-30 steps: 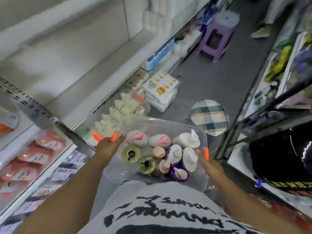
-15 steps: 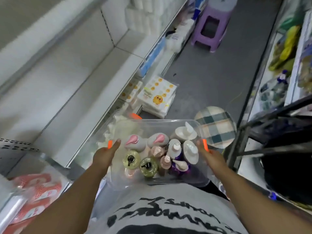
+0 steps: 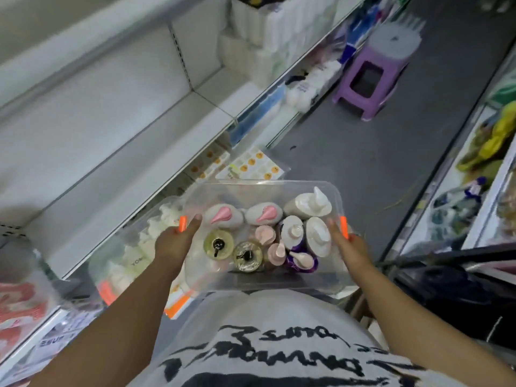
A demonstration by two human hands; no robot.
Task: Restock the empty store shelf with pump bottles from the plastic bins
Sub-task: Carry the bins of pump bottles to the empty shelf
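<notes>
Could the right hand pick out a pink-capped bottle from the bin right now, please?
Probably not yet: the right hand grips the clear bin by its right edge and the left hand by its left, so both are busy carrying it. The pink-capped bottles lie uncovered, otherwise free.

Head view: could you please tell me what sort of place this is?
Most likely a shop aisle: long white shelf, stacked packaged goods farther along, and a clear bin of pump bottles.

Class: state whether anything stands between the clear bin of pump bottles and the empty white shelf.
Nothing visible does. The clear bin, gripped by the left hand and right hand, is beside the empty shelf; only open air lies between.
</notes>
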